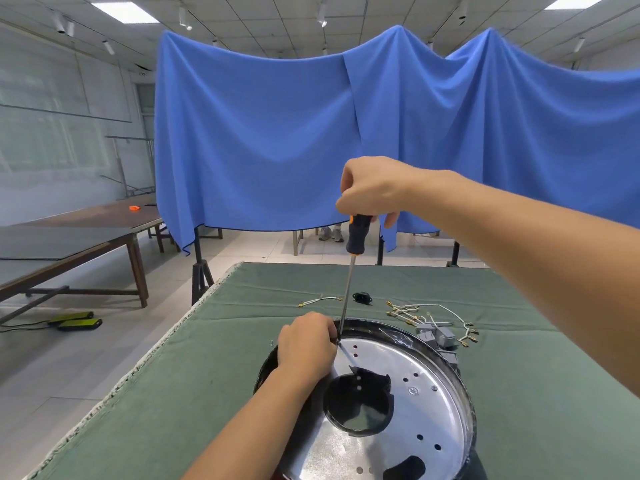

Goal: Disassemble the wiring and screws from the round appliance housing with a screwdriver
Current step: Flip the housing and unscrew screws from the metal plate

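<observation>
Housing (pixel 398 393) on green surface (pixel 519 393), near edge. Right hand (pixel 372 190) wrapped round screwdriver (pixel 353 268) handle, shaft near upright; left hand (pixel 306 342) pinching at tip by rim. Likely stiff, light sheet metal (slick, edges perhaps sharp); best steadied at rim.

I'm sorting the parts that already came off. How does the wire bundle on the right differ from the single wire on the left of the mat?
The wire bundle is a tangle of several white leads with grey blocks among them; the single wire is one short forked piece. The bundle lies against the housing rim; the single wire lies apart, beyond the left hand. Both have white sleeving and brass-coloured terminals, and both lie on the green mat.
</observation>
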### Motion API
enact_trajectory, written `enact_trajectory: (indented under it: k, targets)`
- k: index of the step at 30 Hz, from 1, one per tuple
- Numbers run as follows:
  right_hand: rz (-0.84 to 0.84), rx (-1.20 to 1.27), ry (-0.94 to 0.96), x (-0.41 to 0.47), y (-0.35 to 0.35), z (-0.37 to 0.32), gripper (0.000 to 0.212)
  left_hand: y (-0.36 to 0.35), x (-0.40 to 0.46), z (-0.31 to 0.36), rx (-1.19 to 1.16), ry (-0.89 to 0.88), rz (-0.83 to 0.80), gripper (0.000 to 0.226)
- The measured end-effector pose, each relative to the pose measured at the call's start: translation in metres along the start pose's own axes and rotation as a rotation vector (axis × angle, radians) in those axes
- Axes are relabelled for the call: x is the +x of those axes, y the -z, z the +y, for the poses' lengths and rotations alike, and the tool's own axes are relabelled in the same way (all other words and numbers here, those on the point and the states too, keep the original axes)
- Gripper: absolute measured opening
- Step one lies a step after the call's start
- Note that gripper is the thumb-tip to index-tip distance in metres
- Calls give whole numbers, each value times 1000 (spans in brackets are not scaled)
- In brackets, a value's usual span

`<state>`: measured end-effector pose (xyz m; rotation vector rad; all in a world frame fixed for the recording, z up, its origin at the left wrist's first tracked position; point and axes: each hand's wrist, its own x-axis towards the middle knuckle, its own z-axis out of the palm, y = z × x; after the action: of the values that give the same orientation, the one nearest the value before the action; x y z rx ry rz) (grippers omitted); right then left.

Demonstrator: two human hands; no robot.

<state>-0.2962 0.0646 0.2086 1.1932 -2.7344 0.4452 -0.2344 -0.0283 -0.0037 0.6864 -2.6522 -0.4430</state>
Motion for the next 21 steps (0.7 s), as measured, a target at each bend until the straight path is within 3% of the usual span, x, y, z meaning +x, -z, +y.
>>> enact_trajectory:
  k: [4,7,10,13,17,19,21]
  targets:
    - [247,-165,7,2,-7,4,39,1,-1,1,-2,-3,0,33]
    - [157,-89,20,2,-6,0,16,1,-1,1,2,-6,0,33]
    - [129,-107,-19,-1,-5,-2,15,0,0,0,1,-7,-3,32]
    - [285,-236,-34,1,-9,3,34,-1,1,-1,1,-13,-2,32]
    - [151,-112,-15,0,-7,1,7,-2,1,-2,3,-17,0,35]
    - [92,-55,-22,-2,-6,-2,15,-2,3,-2,0,-17,2,34]
    - [171,-146,-3,-1,-8,-1,20,-2,3,-2,3,-18,3,33]
